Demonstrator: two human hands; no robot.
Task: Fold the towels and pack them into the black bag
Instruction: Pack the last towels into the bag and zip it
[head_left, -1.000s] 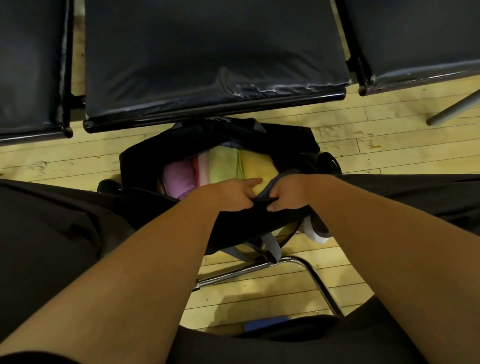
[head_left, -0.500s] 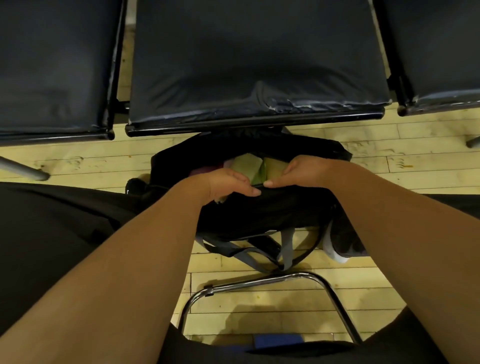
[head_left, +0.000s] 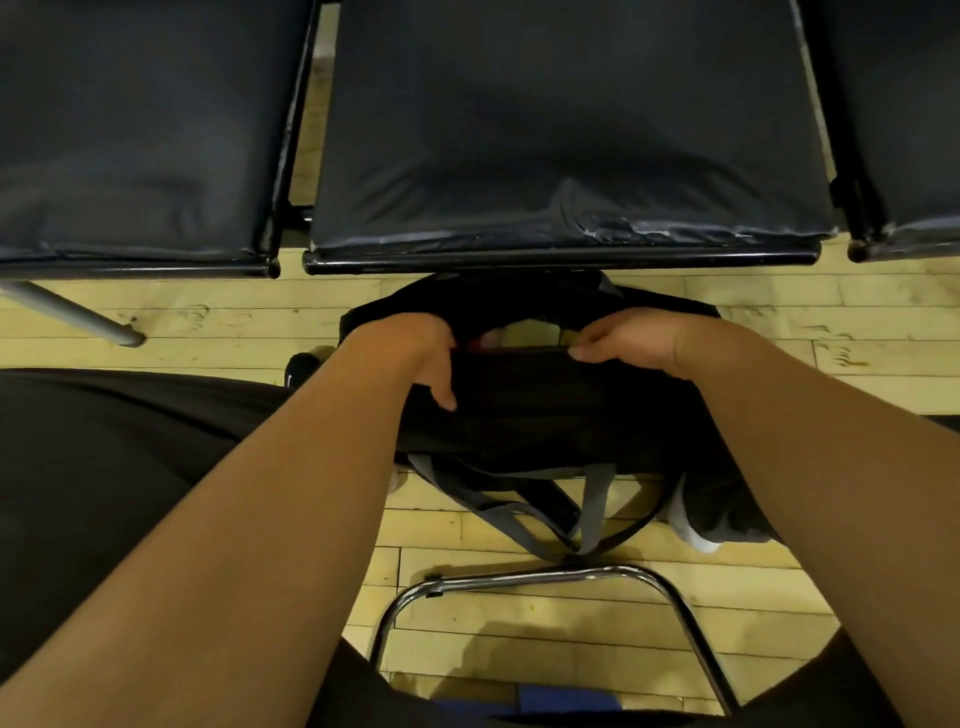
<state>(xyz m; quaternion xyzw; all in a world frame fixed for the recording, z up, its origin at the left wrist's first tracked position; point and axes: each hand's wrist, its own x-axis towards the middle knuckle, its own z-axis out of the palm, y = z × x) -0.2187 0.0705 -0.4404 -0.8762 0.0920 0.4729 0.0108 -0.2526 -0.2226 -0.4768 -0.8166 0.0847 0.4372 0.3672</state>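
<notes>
The black bag (head_left: 545, 405) stands on the wooden floor between my knees, in front of the middle seat. Its mouth is nearly drawn together, leaving a narrow slit. Through the slit show folded towels (head_left: 524, 332), a strip of pink and yellow-green. My left hand (head_left: 415, 348) grips the bag's near rim at the left, thumb down the outside of the fabric. My right hand (head_left: 623, 340) pinches the same rim at the right. Grey straps (head_left: 592, 499) hang from the bag's front onto the floor.
Three dark padded seats (head_left: 566, 130) run across the top of the view, with a metal leg (head_left: 78, 314) at the left. A chrome chair frame (head_left: 545, 577) curves over the floor below the bag. My dark trouser legs fill both sides. A grey shoe (head_left: 711, 519) lies right of the bag.
The bag's opening has been pulled much narrower and most of the towels are now hidden. My hands have moved apart along the rim, the left one leftward, the right one rightward.
</notes>
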